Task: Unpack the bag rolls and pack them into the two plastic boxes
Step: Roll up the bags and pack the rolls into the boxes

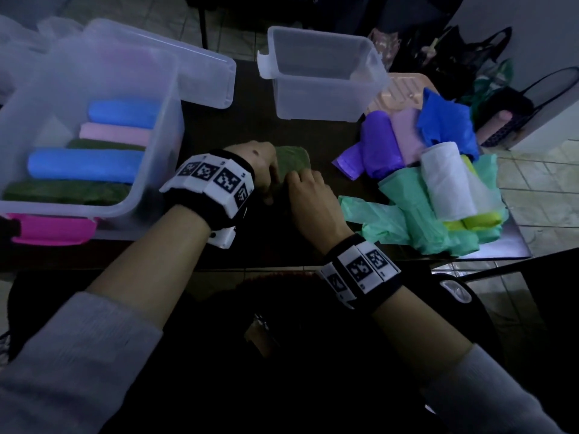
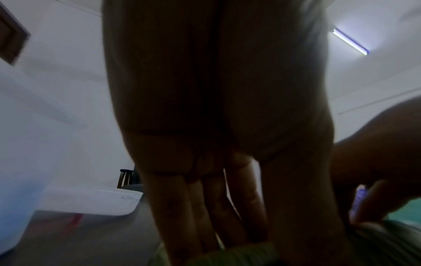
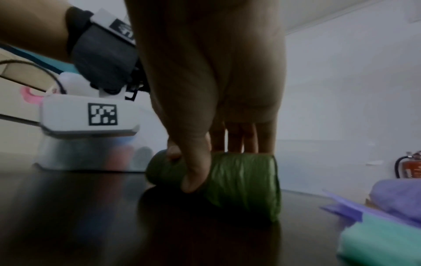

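A dark green bag roll [image 1: 293,162] lies on the dark table [image 1: 219,130] between the two boxes. My left hand [image 1: 271,180] reaches down around its left end, fingers and thumb on it [image 2: 250,234]. My right hand [image 1: 300,180] grips the same green roll [image 3: 246,183], thumb in front and fingers behind. The left clear box [image 1: 156,170] holds blue, pink and green rolls. The right clear box [image 1: 322,73] stands empty at the back. A pile of loose rolls [image 1: 438,183] in purple, lilac, blue, white, mint and yellow lies at the right.
A clear lid [image 1: 203,73] lies behind the left box, which has a pink latch [image 1: 53,228] at its front. A pink lid [image 1: 404,89] lies under the pile. Dark bags [image 1: 470,57] stand on the floor past the table's right edge. The table's front edge is close to my body.
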